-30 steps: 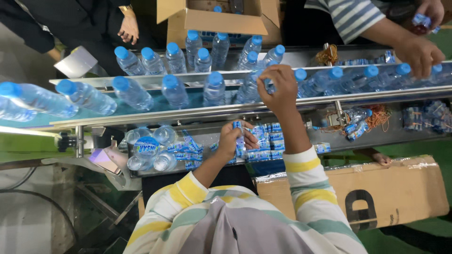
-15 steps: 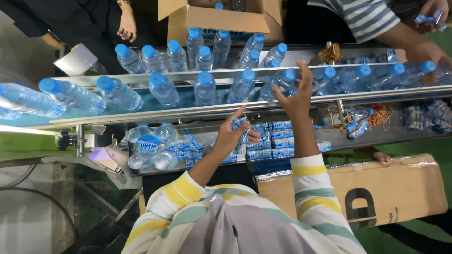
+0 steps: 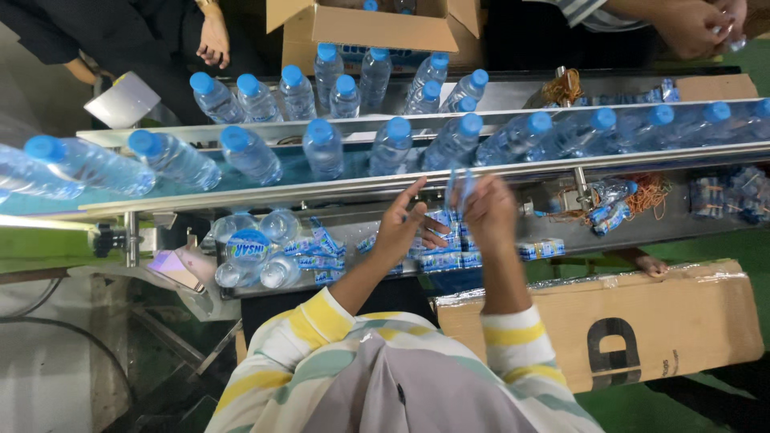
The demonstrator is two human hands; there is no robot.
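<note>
- The right hand [image 3: 491, 210] is raised just near of the conveyor rail [image 3: 321, 189], fingers pinching a small blue sleeve label [image 3: 459, 186] that is blurred with motion
- The left hand [image 3: 401, 228] sits just beside it, thumb and forefinger spread, fingertips up toward the same label; whether it touches the label I cannot tell
- Both forearms come up from striped sleeves [image 3: 321, 317], wrists bent so the palms face each other over the tray [image 3: 513, 228] of labels
- The label hangs between the hands, below the nearest bottle [image 3: 454, 143] on the belt
- To do this well, I judge the label should be opened fully into a ring with both hands before it goes over a blue cap, and held square so it does not snag
- More labels [image 3: 445, 255] lie stacked in the tray under the hands, with a few loose bottles [image 3: 249, 248] to the left
- Bottles stand in a row on the belt, left to right, more on the far side by an open box [image 3: 377, 30]
- Other people's hands [image 3: 212, 38] show at the far edge
- A wrapped carton [image 3: 682, 317] lies near right
</note>
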